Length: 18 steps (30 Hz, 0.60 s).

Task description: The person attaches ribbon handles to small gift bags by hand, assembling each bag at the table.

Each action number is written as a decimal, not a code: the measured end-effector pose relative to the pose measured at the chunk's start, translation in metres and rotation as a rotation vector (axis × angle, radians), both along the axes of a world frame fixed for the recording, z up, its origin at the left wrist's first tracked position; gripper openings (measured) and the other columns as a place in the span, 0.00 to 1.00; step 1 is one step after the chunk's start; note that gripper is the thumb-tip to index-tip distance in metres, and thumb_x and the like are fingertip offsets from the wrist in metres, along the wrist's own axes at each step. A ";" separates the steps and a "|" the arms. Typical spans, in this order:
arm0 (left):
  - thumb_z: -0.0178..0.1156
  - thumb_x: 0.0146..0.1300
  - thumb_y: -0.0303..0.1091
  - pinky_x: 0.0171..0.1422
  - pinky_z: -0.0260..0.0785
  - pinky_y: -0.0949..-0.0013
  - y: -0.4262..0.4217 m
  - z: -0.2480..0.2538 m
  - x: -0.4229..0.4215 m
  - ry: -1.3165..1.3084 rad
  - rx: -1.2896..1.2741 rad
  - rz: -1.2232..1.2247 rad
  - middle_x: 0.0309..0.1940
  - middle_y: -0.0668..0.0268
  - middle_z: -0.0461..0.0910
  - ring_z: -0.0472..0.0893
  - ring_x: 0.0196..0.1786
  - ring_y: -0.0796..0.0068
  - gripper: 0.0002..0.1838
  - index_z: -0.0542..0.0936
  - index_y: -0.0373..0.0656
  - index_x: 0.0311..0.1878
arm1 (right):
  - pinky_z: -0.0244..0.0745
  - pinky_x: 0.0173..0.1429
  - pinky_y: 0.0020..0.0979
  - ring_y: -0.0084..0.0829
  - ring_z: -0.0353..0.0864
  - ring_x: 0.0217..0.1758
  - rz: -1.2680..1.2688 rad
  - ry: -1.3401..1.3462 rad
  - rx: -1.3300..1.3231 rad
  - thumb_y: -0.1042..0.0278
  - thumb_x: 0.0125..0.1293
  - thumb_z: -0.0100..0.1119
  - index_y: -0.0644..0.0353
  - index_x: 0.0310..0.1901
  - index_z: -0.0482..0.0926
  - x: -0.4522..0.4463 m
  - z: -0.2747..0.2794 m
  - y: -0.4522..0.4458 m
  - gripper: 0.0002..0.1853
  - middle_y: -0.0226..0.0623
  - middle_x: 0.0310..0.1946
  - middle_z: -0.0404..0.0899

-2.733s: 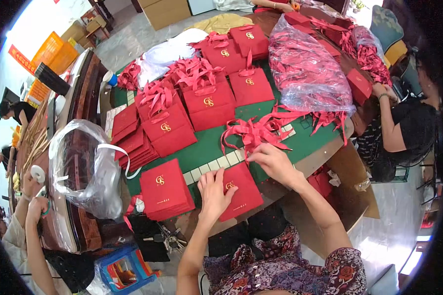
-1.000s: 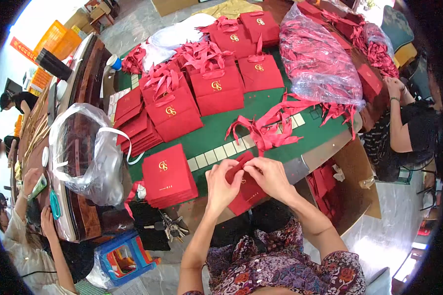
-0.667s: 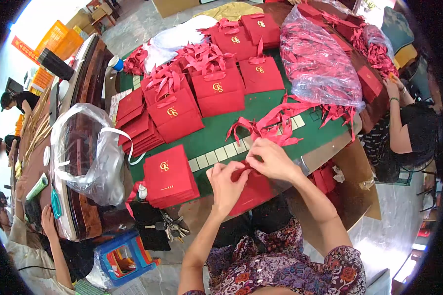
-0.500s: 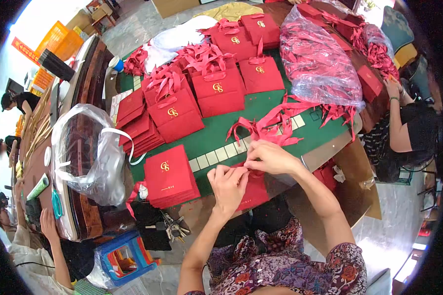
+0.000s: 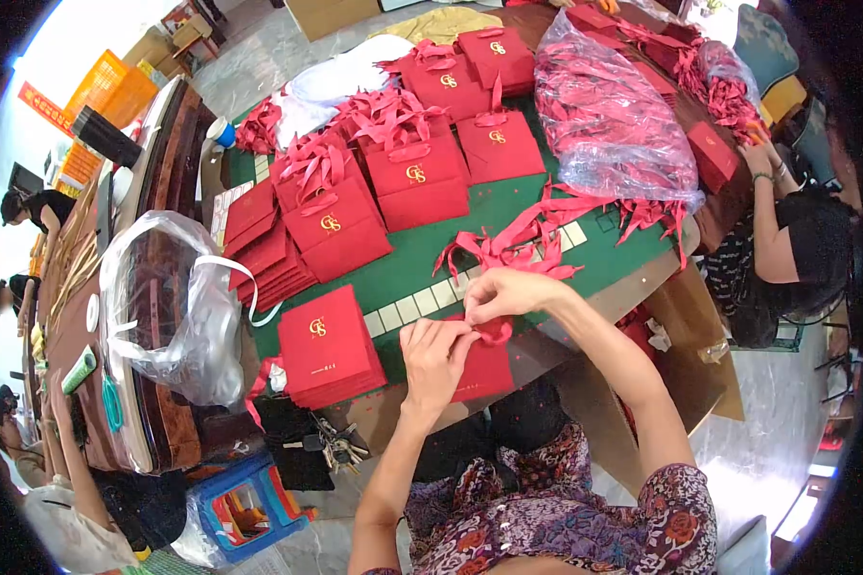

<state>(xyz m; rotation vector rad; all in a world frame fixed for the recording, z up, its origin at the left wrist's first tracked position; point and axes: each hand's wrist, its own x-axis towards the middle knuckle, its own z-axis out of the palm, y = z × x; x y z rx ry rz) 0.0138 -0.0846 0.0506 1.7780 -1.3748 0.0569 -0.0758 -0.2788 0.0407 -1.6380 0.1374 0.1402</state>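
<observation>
Hands, two, bare. Left hand (image 5: 435,358): narrowing to a pinch, fingers bending together, gripping the upper left edge of a dark red, rectangular paper bag (image 5: 486,372). Right hand (image 5: 510,295): arching, thumb and forefinger meeting, pinching a glossy red fabric ribbon (image 5: 495,333) that is looping at the bag's top edge. The fingertips of both are almost touching.

Surface: a green tabletop (image 5: 414,261), bearing a row of pale rectangles. On it, a neat stack of flat red paper bags (image 5: 328,353) is lying just left of the left hand; a tangled heap of loose red ribbons (image 5: 518,247) is lying just beyond the right. Further back, red bags with ribbon handles (image 5: 415,177) are standing in a cluster — a clear plastic sack of red ribbons (image 5: 612,125) is lying to their right.

Room: a clear crumpled plastic bag (image 5: 177,307) is resting on a dark brown tabletop (image 5: 70,331) at left; a person in black (image 5: 798,244) is sitting at right.

Location of the bag in work: lying below both hands, at the near edge — its upper part being covered by the fingers.
</observation>
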 end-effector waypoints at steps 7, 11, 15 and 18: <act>0.75 0.54 0.34 0.47 0.61 0.62 0.003 0.005 0.003 0.107 0.140 0.005 0.28 0.73 0.81 0.77 0.34 0.68 0.10 0.81 0.48 0.32 | 0.75 0.43 0.29 0.22 0.79 0.36 -0.563 -0.137 -0.070 0.65 0.64 0.67 0.65 0.33 0.83 0.014 -0.008 0.011 0.11 0.34 0.32 0.81; 0.75 0.54 0.34 0.49 0.64 0.62 0.010 -0.016 0.012 0.227 0.220 0.121 0.28 0.69 0.81 0.80 0.35 0.68 0.11 0.80 0.45 0.33 | 0.76 0.42 0.30 0.25 0.83 0.36 -0.759 -0.231 -0.235 0.56 0.70 0.63 0.65 0.36 0.84 -0.017 0.021 0.026 0.17 0.35 0.32 0.83; 0.75 0.53 0.33 0.46 0.68 0.64 0.012 -0.017 0.014 0.234 0.215 0.139 0.29 0.67 0.81 0.80 0.35 0.68 0.12 0.80 0.44 0.33 | 0.77 0.37 0.30 0.26 0.84 0.29 -0.670 0.195 -0.319 0.52 0.70 0.62 0.64 0.39 0.85 -0.058 0.009 0.045 0.19 0.33 0.26 0.84; 0.75 0.52 0.33 0.46 0.68 0.63 0.012 -0.017 0.014 0.337 0.200 0.102 0.29 0.67 0.81 0.80 0.36 0.68 0.12 0.79 0.44 0.33 | 0.79 0.48 0.29 0.25 0.86 0.43 -0.625 0.168 0.199 0.54 0.73 0.59 0.60 0.52 0.84 -0.056 -0.010 0.060 0.18 0.34 0.40 0.87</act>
